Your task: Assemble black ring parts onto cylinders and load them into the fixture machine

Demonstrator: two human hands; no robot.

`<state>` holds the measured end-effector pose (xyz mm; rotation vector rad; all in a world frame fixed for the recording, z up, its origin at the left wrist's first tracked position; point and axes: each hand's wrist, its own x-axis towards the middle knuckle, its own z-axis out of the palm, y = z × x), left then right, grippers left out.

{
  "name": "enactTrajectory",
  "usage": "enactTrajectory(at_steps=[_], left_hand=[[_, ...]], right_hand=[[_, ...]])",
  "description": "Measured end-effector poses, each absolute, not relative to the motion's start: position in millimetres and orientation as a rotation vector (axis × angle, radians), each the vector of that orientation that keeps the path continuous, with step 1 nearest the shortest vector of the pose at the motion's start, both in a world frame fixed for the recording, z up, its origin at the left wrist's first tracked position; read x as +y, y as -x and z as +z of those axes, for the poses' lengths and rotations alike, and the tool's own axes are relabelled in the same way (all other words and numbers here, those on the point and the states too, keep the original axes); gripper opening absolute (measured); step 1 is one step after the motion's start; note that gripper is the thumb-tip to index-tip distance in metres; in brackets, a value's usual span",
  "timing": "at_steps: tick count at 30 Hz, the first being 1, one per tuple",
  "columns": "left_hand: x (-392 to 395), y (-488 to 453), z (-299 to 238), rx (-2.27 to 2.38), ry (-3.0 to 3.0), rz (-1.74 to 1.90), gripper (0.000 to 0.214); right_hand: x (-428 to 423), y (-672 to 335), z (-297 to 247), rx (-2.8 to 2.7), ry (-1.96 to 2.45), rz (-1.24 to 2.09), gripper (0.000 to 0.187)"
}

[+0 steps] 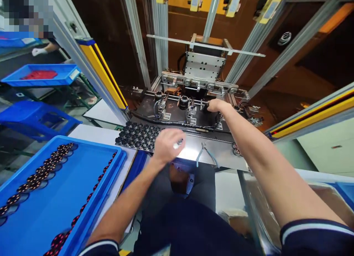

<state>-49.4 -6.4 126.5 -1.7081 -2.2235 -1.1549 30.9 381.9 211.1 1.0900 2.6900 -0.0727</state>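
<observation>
the hands are well apart. the left hand [167, 145] hangs at 6 o'clock over a steel plate [224, 154], its fingers pinching a small silver piece [180, 141]. the right hand [218, 105] reaches to 12 o'clock, closed on a dark part [205, 107] at a black fixture [174, 116]. two round parts [184, 102] already sit in that fixture, while a packed cluster of round parts [138, 136] remains on the plate at 11 o'clock. pliers [206, 156] lie on the plate, just right of the left hand. a blue tray [91, 143] at 8 o'clock holds rows of round pieces [41, 171]. a co-worker's gloved hand [39, 51] shows at 10 o'clock.
</observation>
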Motion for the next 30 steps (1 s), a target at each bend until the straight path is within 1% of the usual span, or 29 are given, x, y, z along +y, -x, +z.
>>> enactTrajectory(at_steps=[1, 3, 6, 9, 11, 14, 16, 18, 21, 24, 26, 30], left_hand=[[-12, 27, 114, -2.249, 1.793, -1.136, 0.016], [-17, -3, 95, -2.363, 1.865, -1.083, 0.015], [-8, -25, 84, -2.613, 1.837, -0.970, 0.019], [13, -40, 85, -2.825, 1.806, -0.825, 0.030], [29, -51, 85, -2.924, 1.780, -0.728, 0.035], [45, -64, 83, -3.028, 1.719, -0.622, 0.035], [49, -71, 82, -3.067, 1.678, -0.601, 0.032], [47, -75, 82, -3.076, 1.639, -0.616, 0.029], [31, -72, 86, -3.044, 1.555, -0.662, 0.027], [-5, -48, 96, -2.990, 1.363, -0.662, 0.030], [-37, -19, 107, -2.945, 1.203, -0.622, 0.031], [-92, 55, 130, -2.882, 0.963, -0.502, 0.036]], right_hand=[[388, -41, 216, 2.703, -1.141, -0.061, 0.050], [399, -66, 225, 2.742, -1.298, -0.003, 0.054], [411, -115, 230, 2.813, -1.467, 0.026, 0.059], [417, -161, 222, 2.902, -1.446, -0.090, 0.057], [418, -188, 217, 3.008, -1.397, -0.172, 0.062], [411, -233, 210, 3.205, -1.399, -0.280, 0.074], [395, -271, 196, 3.305, -1.496, -0.366, 0.077], [368, -312, 170, 3.330, -1.689, -0.473, 0.072], [320, -371, 115, 3.160, -2.101, -0.640, 0.060], [278, -413, 64, 2.881, -2.451, -0.611, 0.054], [259, -430, 47, 2.776, -2.454, -0.593, 0.049], [242, -445, 46, 2.724, -2.130, -0.667, 0.042]])
